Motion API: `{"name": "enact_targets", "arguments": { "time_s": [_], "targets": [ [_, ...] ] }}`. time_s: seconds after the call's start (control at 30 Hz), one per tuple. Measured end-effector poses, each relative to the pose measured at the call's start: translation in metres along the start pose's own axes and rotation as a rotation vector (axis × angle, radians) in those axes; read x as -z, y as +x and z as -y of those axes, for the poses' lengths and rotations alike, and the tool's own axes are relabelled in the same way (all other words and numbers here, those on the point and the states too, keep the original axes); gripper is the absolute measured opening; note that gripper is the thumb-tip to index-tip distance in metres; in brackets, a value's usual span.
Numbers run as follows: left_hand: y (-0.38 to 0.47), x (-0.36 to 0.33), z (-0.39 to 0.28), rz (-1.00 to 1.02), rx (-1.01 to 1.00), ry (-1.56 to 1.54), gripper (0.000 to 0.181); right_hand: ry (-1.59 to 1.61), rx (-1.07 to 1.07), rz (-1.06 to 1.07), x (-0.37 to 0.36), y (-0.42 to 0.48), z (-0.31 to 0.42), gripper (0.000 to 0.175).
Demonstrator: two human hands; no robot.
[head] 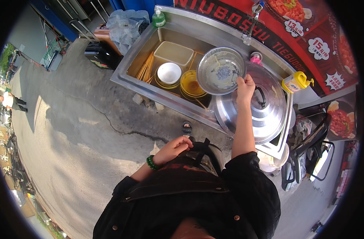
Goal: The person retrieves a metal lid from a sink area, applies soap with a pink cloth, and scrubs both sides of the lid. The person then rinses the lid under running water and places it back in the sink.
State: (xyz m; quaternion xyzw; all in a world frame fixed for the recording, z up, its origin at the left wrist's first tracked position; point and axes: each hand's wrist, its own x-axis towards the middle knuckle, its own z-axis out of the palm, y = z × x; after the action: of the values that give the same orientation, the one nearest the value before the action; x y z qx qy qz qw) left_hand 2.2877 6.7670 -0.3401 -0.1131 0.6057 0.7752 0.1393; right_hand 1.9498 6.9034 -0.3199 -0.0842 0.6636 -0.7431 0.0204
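Note:
My right hand (245, 86) grips the rim of a round metal basin (220, 67), whose inside shows a thin wet residue. The basin is over the right part of a stainless steel sink (173, 100), overlapping a large domed metal lid (271, 110) with a black handle. Held in front of my body, my left hand (173, 149) has slightly curled fingers and nothing in it. Left of the basin, yellow bowls (190, 80) and a white bowl (169, 73) sit in the sink. Wooden chopsticks (145, 68) and a translucent plastic tub (173, 53) lie beside them.
A tap (249, 34) rises behind the sink. A green pump bottle (158, 18) stands at its back left corner, and a yellow detergent bottle (295, 82) on the right rim. A black suitcase (101, 55) stands left of the sink. A person (11, 101) is far left.

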Motion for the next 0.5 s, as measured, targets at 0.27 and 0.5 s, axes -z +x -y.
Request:
{"name": "enact_targets", "arguments": {
  "time_s": [0.27,0.5],
  "targets": [
    [0.041,0.065,-0.033,-0.216,-0.054,0.021,0.020,-1.228,0.589,0.264,-0.114,0.117,-0.123,0.005],
    [0.101,0.103,-0.058,-0.279,-0.131,0.065,0.016,-1.466,0.198,0.480,-0.145,0.146,-0.152,0.022]
  ]
}}
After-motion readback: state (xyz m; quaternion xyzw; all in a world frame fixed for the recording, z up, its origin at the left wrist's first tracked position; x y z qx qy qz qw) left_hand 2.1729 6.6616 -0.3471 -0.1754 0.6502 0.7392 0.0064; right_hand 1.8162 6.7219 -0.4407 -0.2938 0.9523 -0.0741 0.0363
